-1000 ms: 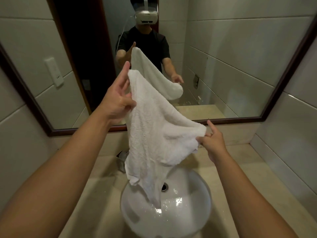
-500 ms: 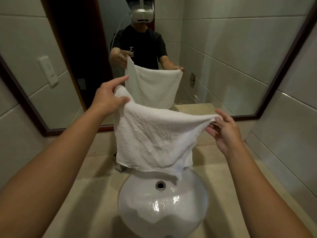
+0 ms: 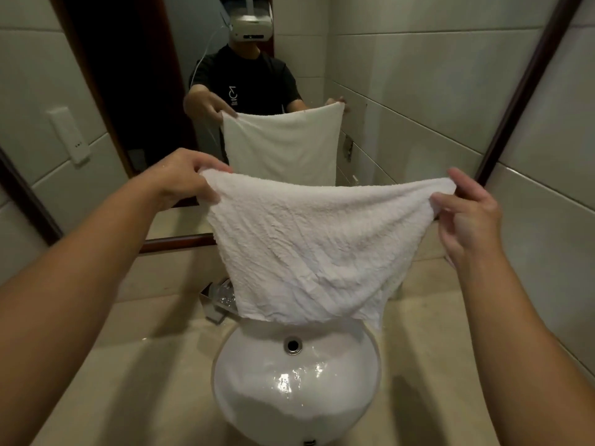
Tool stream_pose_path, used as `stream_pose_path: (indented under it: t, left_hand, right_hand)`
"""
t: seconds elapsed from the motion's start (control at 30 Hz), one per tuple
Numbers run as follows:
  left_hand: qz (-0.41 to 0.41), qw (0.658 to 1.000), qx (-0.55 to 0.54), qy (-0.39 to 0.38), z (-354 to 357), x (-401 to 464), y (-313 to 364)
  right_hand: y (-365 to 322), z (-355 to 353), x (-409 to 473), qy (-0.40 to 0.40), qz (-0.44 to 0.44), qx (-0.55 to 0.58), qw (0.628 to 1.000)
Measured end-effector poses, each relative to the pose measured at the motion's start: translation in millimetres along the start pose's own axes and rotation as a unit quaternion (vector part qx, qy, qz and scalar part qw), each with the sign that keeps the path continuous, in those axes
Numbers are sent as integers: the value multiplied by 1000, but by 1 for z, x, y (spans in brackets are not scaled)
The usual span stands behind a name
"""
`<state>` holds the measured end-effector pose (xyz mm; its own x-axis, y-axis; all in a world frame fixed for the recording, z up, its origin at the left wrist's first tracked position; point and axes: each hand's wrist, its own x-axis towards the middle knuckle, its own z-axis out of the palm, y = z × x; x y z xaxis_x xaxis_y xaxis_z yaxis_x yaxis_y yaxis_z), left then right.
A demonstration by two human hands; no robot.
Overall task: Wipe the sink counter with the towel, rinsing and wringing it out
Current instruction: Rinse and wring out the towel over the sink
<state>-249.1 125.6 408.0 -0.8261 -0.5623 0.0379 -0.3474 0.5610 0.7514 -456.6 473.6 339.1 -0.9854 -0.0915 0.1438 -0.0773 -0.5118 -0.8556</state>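
Note:
A white terry towel (image 3: 315,243) hangs spread out in the air above the back of the round white sink basin (image 3: 244,358). My left hand (image 3: 180,178) pinches its upper left corner. My right hand (image 3: 467,207) pinches its upper right corner. The top edge is stretched between both hands and the lower edge dangles just over the basin rim. The beige stone counter (image 3: 135,375) surrounds the basin and looks wet in places.
A chrome faucet (image 3: 219,297) stands behind the basin at the left, partly hidden by the towel. A framed mirror (image 3: 418,75) covers the back wall and reflects a person holding the towel. Tiled walls close in on both sides.
The towel went from hanging bunched from my raised left hand to being stretched wide and level between both hands. My left hand dropped; my right hand rose and moved right.

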Motion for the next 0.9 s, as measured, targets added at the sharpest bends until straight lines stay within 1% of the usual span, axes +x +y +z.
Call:
stream_pose_path:
  t: [0.07, 0.1, 0.17, 0.2, 0.23, 0.27, 0.3, 0.37, 0.4, 0.47, 0.53, 0.6, 0.67, 0.73, 0.83, 0.9]
  left_hand:
    - [31, 995, 91, 38, 11, -1, 2]
    - [50, 990, 122, 54, 17, 0, 3]
    - [97, 974, 185, 91, 31, 6, 4]
    - [126, 966, 202, 104, 38, 8, 4]
    - [147, 964, 192, 108, 44, 11, 5]
    - [156, 971, 153, 100, 50, 13, 7]
    - [155, 980, 95, 81, 57, 14, 10]
    - [138, 990, -17, 36, 76, 11, 17]
    - [126, 990, -58, 30, 87, 11, 19]
    - [108, 987, -114, 36, 109, 14, 28]
    - [91, 985, -138, 41, 128, 19, 39]
    - [53, 987, -149, 31, 143, 22, 55]
    - [-5, 986, -163, -12, 157, 23, 70]
    - [-42, 974, -208, -75, 172, 24, 86]
    - [-43, 953, -263, -142, 190, 20, 108]
    - [-23, 947, -274, -169, 200, 12, 124]
  right_hand:
    - [-7, -12, 3, 26, -68, -111, 991]
    - [-10, -17, 3, 30, -116, -179, 977]
    - [-16, -28, 4, 37, -210, -297, 931]
    - [-19, -34, 4, 48, -243, -331, 911]
    - [-22, -40, 5, 62, -261, -347, 899]
    - [-26, -45, 4, 78, -266, -353, 893]
    - [-28, -51, 6, 89, -258, -355, 894]
    - [-28, -63, 5, 90, -202, -353, 909]
    - [-28, -68, 4, 88, -170, -350, 917]
    - [-24, -80, 1, 100, -133, -334, 928]
    - [-25, -89, -1, 127, -111, -312, 935]
    - [-32, -94, -2, 156, -52, -284, 945]
    - [-37, -97, -6, 162, 24, -236, 958]
    - [-41, -93, -11, 146, 74, -208, 964]
    - [-45, -76, -21, 129, 114, -188, 967]
    - [-46, -58, -31, 117, 101, -186, 970]
